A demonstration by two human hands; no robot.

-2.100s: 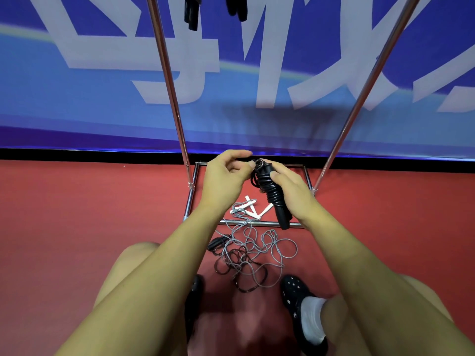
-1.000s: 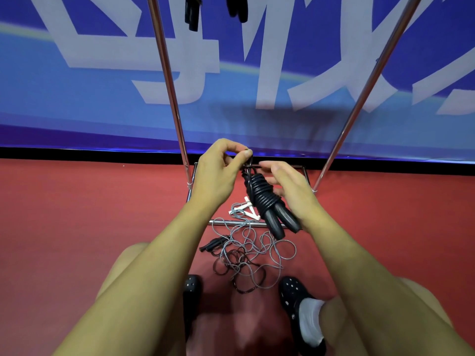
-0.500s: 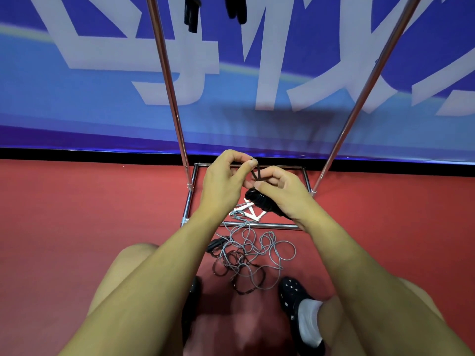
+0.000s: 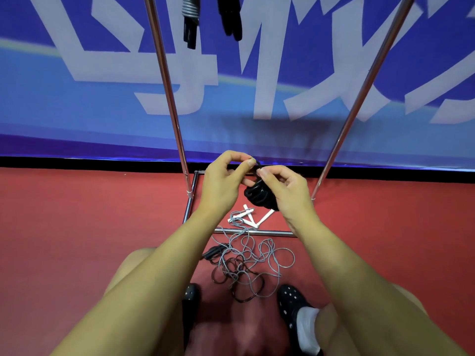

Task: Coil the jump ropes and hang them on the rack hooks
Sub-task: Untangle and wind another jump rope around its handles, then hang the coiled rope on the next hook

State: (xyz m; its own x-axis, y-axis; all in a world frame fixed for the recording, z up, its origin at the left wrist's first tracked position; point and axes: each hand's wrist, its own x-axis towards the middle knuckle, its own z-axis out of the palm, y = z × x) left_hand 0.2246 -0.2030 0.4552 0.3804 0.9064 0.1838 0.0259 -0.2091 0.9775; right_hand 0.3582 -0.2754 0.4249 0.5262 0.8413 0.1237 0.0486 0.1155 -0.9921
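A coiled black jump rope point(image 4: 258, 196) hangs between my hands, above the base of the rack. My left hand point(image 4: 223, 185) pinches the cord at the top of the coil. My right hand point(image 4: 284, 188) pinches the same cord just to the right, and the coil hangs under its palm. On the red floor below lie a loose grey jump rope point(image 4: 253, 255) with white handles point(image 4: 253, 217) and a dark brown rope point(image 4: 237, 276) tangled with it. Two coiled ropes point(image 4: 190, 19) hang at the top between the rack's poles.
The rack's two chrome poles point(image 4: 168, 91) rise left and right of my hands, from a chrome base frame point(image 4: 189, 211) on the floor. A blue banner point(image 4: 90, 111) stands close behind. My shoes point(image 4: 291, 301) flank the floor tangle.
The black rope's handles hung down from the coil a second ago; now the bundle sits compact under my right palm. Both hands have stayed above the rack's base, working the cord's end.
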